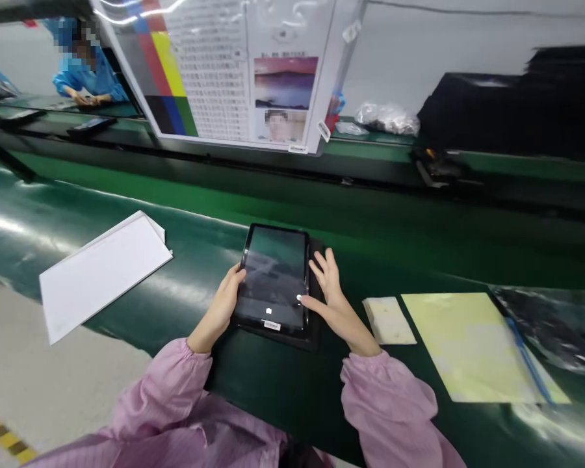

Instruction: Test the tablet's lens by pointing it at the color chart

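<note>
While two hands (220,305) (334,305) touch it, one black tablet (273,276) lies flat.

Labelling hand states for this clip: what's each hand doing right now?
Left hand: closed, curled grip on the left edge of the black glass-fronted tablet.
Right hand: open, spread, touching the tablet's right edge, not holding it.

no text is readable, not even the tablet label (272,325).

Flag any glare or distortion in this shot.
Head view: glare streaks the green mat at left and lower right; the tablet screen shows dim reflections; light streaks cross the chart's top edge; wide-angle distortion bends the bench lines.
</note>
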### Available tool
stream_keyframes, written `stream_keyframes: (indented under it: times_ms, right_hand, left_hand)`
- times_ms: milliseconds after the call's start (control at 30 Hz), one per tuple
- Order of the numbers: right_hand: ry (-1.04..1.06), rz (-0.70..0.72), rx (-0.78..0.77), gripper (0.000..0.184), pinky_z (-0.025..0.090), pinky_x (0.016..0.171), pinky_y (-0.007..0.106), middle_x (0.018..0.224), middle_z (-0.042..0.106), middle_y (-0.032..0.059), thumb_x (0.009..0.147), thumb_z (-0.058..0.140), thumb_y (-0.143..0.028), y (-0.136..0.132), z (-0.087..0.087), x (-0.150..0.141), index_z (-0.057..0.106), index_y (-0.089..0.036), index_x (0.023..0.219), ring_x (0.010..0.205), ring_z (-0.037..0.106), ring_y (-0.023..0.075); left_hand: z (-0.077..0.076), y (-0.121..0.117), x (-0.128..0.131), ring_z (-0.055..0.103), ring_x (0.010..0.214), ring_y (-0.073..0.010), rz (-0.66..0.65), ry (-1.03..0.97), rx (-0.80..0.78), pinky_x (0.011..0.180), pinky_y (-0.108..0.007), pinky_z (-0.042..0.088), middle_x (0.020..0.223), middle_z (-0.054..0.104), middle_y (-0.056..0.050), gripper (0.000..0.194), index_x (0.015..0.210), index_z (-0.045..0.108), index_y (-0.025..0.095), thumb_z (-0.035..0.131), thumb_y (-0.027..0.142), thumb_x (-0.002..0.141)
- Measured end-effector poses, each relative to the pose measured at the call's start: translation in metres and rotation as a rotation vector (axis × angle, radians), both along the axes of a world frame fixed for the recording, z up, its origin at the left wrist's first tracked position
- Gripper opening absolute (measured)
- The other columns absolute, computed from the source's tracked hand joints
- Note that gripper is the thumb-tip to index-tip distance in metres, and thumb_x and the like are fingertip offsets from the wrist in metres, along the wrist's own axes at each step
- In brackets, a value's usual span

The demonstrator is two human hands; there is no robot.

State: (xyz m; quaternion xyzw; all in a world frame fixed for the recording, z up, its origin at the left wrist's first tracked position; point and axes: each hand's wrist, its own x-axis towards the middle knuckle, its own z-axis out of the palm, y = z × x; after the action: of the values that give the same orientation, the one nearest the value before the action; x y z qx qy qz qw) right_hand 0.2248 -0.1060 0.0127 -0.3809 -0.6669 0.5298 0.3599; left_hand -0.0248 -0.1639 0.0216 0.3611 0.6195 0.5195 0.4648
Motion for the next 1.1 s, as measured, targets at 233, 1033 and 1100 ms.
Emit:
stream_keyframes:
  times_ms: [233,1033,1100]
  right_hand:
    - [-0.111,0.003,0.079,0.107,0.022,0.128,0.055,0.171,0.005,0.0091,0.088,0.067,-0.027,-0.008,0.016,-0.003,-0.007,-0.035,0.165,0.157,0.019,0.0261]
    - [-0.387,-0.131,0.256,0.097,0.027,0.130,0.047,0.166,0.019,0.0098,0.091,0.076,-0.041,-0.025,0.032,-0.013,0.014,-0.027,0.164,0.156,0.020,0.0253]
    - [-0.469,-0.210,0.255,0.082,0.027,0.129,0.046,0.164,0.029,0.0061,0.093,0.073,-0.041,-0.025,0.042,0.006,0.028,-0.027,0.160,0.155,0.020,0.0238]
  left_hand:
    - [0.002,-0.002,-0.009,0.050,0.139,-0.0312,-0.084,-0.013,-0.089,0.117,-0.045,0.044,0.148,0.054,-0.008,0.054,0.140,0.055,0.023,0.061,0.049,0.092]
    - [-0.011,-0.014,-0.011,0.040,0.146,-0.0339,-0.143,0.115,-0.127,0.128,-0.054,0.027,0.155,0.047,-0.007,0.077,0.149,0.044,0.026,0.073,0.056,0.085]
    - [-0.015,-0.015,-0.013,0.045,0.143,-0.0351,-0.127,0.094,-0.233,0.127,-0.055,0.031,0.152,0.051,0.000,0.081,0.147,0.048,0.033,0.075,0.064,0.078]
